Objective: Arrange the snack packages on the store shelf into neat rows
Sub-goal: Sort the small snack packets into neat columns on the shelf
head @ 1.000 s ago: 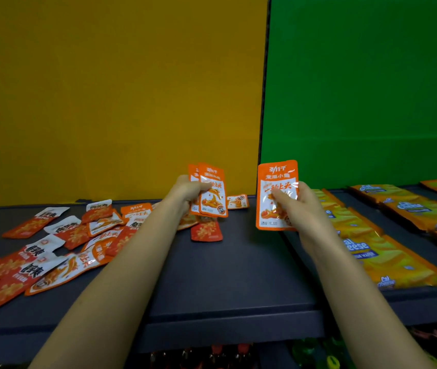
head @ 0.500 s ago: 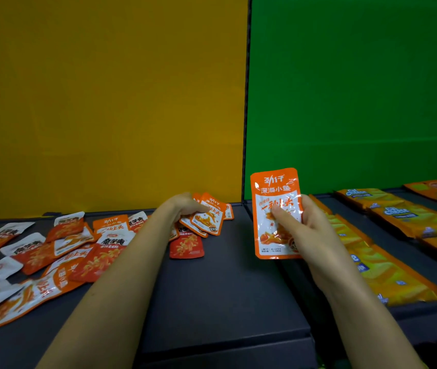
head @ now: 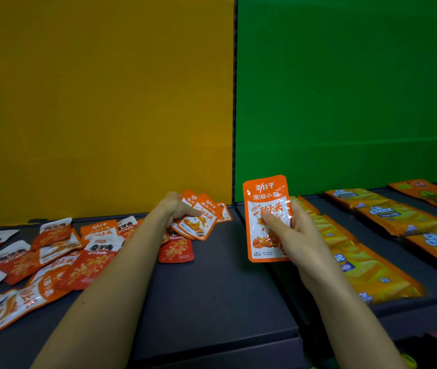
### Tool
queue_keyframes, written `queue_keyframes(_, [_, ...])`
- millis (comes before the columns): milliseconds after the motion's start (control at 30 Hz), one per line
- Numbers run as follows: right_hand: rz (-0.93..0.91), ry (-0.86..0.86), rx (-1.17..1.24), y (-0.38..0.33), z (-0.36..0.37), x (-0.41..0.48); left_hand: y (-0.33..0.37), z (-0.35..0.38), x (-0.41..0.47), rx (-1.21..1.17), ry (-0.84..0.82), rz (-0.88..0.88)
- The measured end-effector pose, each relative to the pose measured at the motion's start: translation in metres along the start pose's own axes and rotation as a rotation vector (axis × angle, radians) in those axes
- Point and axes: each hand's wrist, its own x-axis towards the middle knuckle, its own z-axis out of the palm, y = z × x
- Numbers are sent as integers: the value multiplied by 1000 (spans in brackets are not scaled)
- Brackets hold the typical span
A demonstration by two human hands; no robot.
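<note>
My right hand (head: 296, 235) holds one orange fish-snack packet (head: 266, 206) upright above the shelf's middle seam, thumb pressed on its front. My left hand (head: 176, 211) grips a small fan of the same orange packets (head: 201, 218) tilted low over the dark shelf (head: 212, 288), near the back wall. A red packet (head: 176, 250) lies flat just below that fan. A loose heap of red, orange and white snack packets (head: 52, 251) covers the left part of the shelf, overlapping at odd angles.
Yellow-orange Cal Cheese wafer packs (head: 388, 219) lie in rows on the right shelf section, some partly behind my right hand. A yellow panel (head: 100, 102) and a green panel (head: 345, 97) form the back wall. Bottles show dimly below the front edge.
My left hand has lowered its fan of packets toward the shelf and tilted it. My right hand's packet has come nearer and lower. The view has shifted right.
</note>
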Motion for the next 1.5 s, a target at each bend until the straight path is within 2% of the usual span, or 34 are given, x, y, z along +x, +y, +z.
queue_keyframes(133, [2, 21, -22, -2, -1, 1, 2, -1, -8, -84, 14, 68])
queue_keyframes(400, [-24, 86, 4, -15, -8, -11, 21, -26, -49, -412, 128, 275])
queue_keyframes(567, [-36, 170, 100, -26, -20, -35, 28, -42, -103, -480, 22, 270])
queue_keyframes(733, [-11, 303, 109, -26, -42, -73, 28, -29, -153, -601, -109, 246])
queue_keyframes(933, [62, 447, 79, -18, -82, -126, 27, 16, -192, -591, -302, 266])
queue_keyframes(1167, [82, 568, 7, -18, -160, -164, 36, 87, -222, -615, -450, 250])
queue_keyframes(1500, [137, 530, -75, -15, -317, -188, 78, 228, -265, -714, -450, 269])
